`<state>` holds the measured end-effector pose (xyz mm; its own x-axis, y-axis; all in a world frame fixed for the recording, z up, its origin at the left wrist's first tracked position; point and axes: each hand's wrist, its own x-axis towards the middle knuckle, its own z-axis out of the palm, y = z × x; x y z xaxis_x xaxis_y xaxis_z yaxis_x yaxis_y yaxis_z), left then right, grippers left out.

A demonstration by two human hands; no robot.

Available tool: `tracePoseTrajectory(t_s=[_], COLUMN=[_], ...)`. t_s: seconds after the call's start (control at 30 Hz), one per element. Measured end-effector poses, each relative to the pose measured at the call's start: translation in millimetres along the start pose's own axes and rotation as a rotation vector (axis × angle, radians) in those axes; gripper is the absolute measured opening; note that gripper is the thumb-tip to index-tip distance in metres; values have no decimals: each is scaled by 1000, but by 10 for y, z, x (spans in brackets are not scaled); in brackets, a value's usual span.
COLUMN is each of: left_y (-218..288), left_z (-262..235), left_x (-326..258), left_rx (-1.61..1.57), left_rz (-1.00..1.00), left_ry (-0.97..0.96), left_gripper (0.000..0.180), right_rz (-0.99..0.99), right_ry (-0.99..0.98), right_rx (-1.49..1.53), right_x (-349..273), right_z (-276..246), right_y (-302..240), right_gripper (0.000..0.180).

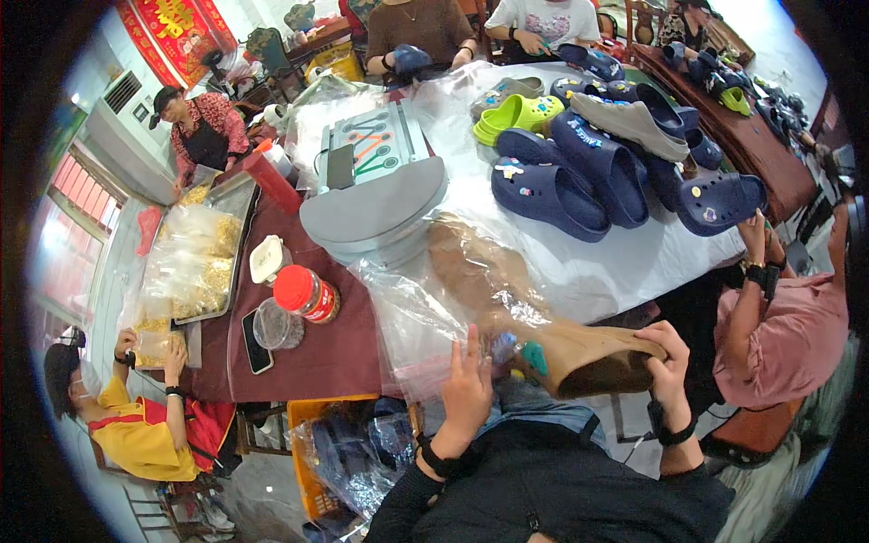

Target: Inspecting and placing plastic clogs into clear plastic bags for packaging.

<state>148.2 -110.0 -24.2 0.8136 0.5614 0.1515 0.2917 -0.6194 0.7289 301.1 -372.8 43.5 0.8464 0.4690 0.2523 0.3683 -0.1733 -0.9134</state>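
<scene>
My right hand [668, 371] grips a tan clog [602, 346] by the rim of its opening, tilted at the table's near edge. A green charm [534, 357] sits on the clog's side. My left hand [468, 385] is open with fingers stretched upward, beside the clear plastic [398, 308] and a small blue piece [504, 344] near the clog's toe. Beyond the held clog, a brown shape [475, 267] lies partly under the plastic; what it is I cannot make out fully.
Navy clogs [552, 199] and a lime-green clog [520, 118] are heaped on the right. A grey machine [376, 204] stands left of centre. Near it are a red-lidded jar [308, 294], a phone [257, 342] and bagged goods [195, 262]. An orange crate [312, 471] is below; several people work around.
</scene>
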Motion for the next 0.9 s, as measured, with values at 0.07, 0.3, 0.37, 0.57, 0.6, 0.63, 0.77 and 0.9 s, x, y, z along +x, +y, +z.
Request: tracePoseTrajectory(t_s=[0.07,0.3,0.37,0.57,0.6,0.63,0.77,0.9], left_y=[-25,-88,-167,-272,-332,-315,-373,-243], left_z=[67,-60,-63,-223,-278,-319,-290,-219], left_x=[-9,61,26,-15,-6,5,-109,-249], left_rx=[76,-98,-180,-258,-276,-248,-3,46], left_rz=[118,145,74,-53,-78,-52,48,69], left_ry=[94,129,162,243,272,277,224,-47], left_gripper=[57,53,51,47,47,47,45,46], right_rz=[-134,-287,-298,-777,-859,-928,-978,-799], right_ry=[171,93,117,-302,-512,-610,-401,-262], right_rx=[-164,-294,-321,-279,-249,-283,-532,-666], right_x=[-95,-253,-217,-229,-220,-161,-97,-15], right_z=[213,1033,1190,1445,1456,1479,1699,2003], right_y=[-25,31,104,129,118,166,333,253], right_gripper=[42,47,49,57,56,53,47,42])
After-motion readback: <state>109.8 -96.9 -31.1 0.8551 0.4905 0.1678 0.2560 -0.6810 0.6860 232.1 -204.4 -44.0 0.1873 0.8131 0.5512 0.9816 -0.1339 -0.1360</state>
